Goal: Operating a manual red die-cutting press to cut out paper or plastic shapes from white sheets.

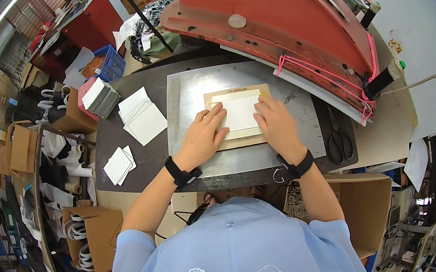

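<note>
A white sheet (240,110) lies inside a tan wooden frame (217,100) on a grey metal plate (190,99) under the red press head (277,17). My left hand (203,134) rests flat on the frame's near left corner, fingers spread and touching the sheet's left edge. My right hand (277,124) presses flat on the sheet's right side. Neither hand holds anything. Both wrists wear black bands.
Stacks of white sheets (140,117) and a smaller pile (119,165) lie left of the plate on the dark bench. Black scissors (340,144) lie at the right. Cardboard boxes (358,201) stand at both sides, and a blue crate (109,61) sits at the back left.
</note>
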The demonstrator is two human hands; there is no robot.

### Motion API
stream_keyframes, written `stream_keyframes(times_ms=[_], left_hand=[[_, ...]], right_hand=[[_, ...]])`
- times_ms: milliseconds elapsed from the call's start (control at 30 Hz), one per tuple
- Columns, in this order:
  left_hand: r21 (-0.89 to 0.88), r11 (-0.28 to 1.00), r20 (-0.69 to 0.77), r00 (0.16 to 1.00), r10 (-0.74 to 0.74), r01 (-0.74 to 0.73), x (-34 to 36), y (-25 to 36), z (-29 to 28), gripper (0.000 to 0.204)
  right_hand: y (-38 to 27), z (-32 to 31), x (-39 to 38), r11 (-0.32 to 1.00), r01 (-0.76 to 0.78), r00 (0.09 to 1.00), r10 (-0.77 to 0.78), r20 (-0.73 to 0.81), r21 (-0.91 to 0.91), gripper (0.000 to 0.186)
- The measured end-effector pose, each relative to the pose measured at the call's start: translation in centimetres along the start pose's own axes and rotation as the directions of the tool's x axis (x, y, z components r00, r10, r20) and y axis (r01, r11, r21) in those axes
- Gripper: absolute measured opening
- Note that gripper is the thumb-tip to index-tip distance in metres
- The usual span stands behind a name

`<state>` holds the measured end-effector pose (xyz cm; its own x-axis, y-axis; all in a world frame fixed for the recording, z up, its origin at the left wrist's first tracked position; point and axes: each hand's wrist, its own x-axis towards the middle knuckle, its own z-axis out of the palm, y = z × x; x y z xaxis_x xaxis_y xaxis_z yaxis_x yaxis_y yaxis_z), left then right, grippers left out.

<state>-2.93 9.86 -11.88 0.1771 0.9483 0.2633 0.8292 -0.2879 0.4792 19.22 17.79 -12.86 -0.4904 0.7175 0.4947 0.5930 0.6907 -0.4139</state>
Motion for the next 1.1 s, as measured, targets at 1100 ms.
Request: stream_keyframes(times_ms=[1100], left_hand=[[-0.076,0.989,-0.255,0.956,-0.144,0.129,-3.5,0.7,-5.8,0.045]], right_hand=[[0.3,-10.8,0.6,0.978,-0.169,0.811,0.211,-0.546,0.126,0.050]])
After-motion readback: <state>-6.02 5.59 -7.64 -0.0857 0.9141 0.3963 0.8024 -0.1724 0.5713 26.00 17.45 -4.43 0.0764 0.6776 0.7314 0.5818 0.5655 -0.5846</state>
